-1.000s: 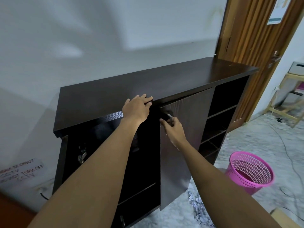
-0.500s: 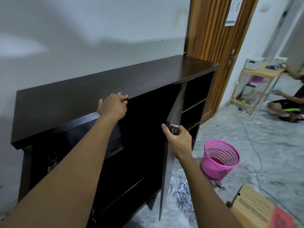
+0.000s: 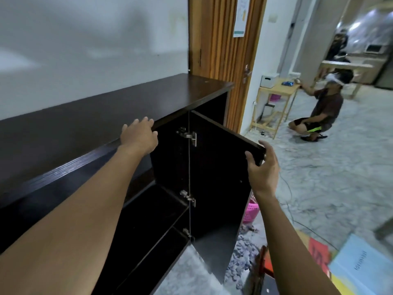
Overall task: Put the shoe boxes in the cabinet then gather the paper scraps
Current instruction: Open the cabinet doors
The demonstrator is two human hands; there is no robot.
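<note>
Single head-worn wide-angle view.
Looks forward and down from near the cabinet (image 3: 106,116) top, angled rightward along its front.

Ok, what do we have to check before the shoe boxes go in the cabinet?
1. Cabinet door swung open: ok.
2. Room on the shelf: cannot tell, too dark inside.
3. Hands free for lifting: not ok. The right hand grips the door's top corner; the left hand rests on the cabinet top.
4. Shoe boxes close by: ok, on the floor at the right.
5. Paper scraps out of the way: not ok, they lie by the door's foot.
</note>
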